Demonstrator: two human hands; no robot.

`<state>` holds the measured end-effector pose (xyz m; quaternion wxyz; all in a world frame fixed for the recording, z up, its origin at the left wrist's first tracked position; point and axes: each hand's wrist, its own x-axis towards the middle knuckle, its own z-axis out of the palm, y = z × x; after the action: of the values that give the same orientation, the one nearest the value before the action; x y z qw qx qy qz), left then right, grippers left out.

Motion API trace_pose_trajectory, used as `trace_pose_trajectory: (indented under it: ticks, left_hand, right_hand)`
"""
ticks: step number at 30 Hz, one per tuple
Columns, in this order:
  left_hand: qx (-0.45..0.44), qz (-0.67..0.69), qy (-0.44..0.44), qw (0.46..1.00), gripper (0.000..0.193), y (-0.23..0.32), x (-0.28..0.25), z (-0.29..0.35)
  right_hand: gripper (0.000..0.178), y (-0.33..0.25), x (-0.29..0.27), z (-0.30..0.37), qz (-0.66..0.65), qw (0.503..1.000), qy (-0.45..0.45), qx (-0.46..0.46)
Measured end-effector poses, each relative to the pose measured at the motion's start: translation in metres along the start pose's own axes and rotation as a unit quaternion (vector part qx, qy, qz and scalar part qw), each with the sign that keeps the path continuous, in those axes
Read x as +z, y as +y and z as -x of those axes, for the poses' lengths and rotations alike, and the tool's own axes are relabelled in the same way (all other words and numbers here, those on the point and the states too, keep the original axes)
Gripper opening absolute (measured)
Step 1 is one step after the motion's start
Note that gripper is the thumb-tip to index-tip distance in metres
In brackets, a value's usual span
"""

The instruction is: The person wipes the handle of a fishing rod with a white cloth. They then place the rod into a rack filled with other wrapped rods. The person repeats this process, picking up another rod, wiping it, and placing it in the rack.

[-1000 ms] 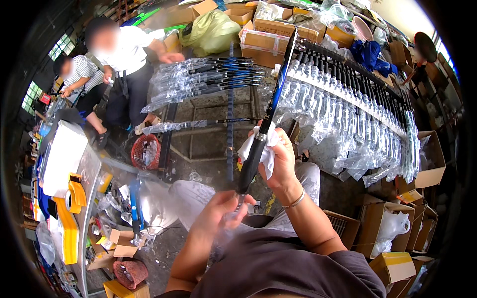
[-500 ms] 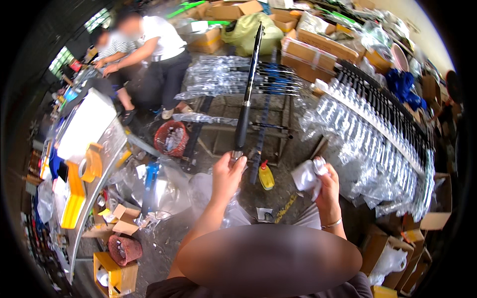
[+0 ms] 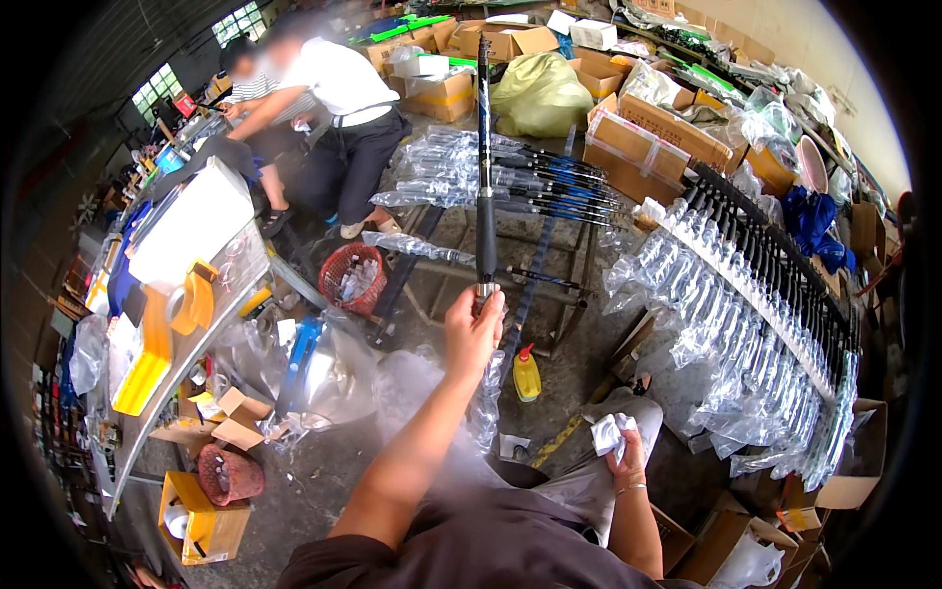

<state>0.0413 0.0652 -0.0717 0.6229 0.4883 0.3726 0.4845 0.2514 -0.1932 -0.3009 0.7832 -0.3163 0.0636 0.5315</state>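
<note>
My left hand (image 3: pixel 475 332) is closed around the metal butt end of a black telescopic fishing rod (image 3: pixel 486 231). The rod stands nearly straight up in the view, its dark foam handle just above my fingers and its tip at the far end. Lower down at the right, my right hand (image 3: pixel 629 461) grips a crumpled white cloth (image 3: pixel 607 433) beside my knee. Beyond the rod, several plastic-sleeved fishing rods (image 3: pixel 442 167) lie across a metal stand (image 3: pixel 554 319). One more sleeved rod (image 3: pixel 417 246) rests lower on that stand.
At the right, many bagged rods (image 3: pixel 726 324) lean along a rack. A yellow bottle (image 3: pixel 527 375) and a red basket (image 3: pixel 352 283) stand on the floor. To the left is a table (image 3: pixel 186 348) with tape rolls (image 3: pixel 192 299). Two people (image 3: pixel 339 83) work at the back left.
The rod has swung from a slight lean to nearly upright, still in my left hand. My right hand has dropped toward my lap with the cloth. The view has shifted.
</note>
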Motion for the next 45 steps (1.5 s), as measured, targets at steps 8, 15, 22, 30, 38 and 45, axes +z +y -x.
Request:
trace_pose_trajectory:
  ticks: [8, 15, 22, 30, 38, 45]
  left_hand:
    - [-0.003, 0.021, -0.004, 1.0, 0.016, -0.007, 0.005, 0.002]
    - [-0.015, 0.064, -0.014, 0.998, 0.017, -0.007, 0.005, 0.004]
    - [0.002, 0.122, -0.037, 0.992, 0.018, -0.013, -0.003, 0.004]
    - [0.05, 0.099, -0.003, 0.994, 0.019, -0.002, -0.026, 0.009]
    - [0.04, 0.151, 0.025, 0.987, 0.017, 0.007, -0.047, 0.006]
    - [0.028, 0.17, 0.016, 0.985, 0.017, 0.014, -0.049, 0.003]
  right_hand:
    - [0.026, -0.001, 0.001, 0.004, 0.028, 1.0, -0.011, 0.004]
    - [0.027, 0.001, -0.002, 0.0, 0.052, 0.999, -0.008, 0.002]
    - [0.035, 0.002, -0.012, 0.004, 0.096, 0.995, 0.003, -0.016]
    - [0.046, -0.004, -0.013, -0.003, 0.195, 0.978, 0.075, -0.004]
    - [0.04, -0.001, -0.01, -0.009, 0.207, 0.976, 0.064, -0.007]
    - [0.034, -0.003, -0.001, 0.0, 0.202, 0.979, 0.01, -0.005]
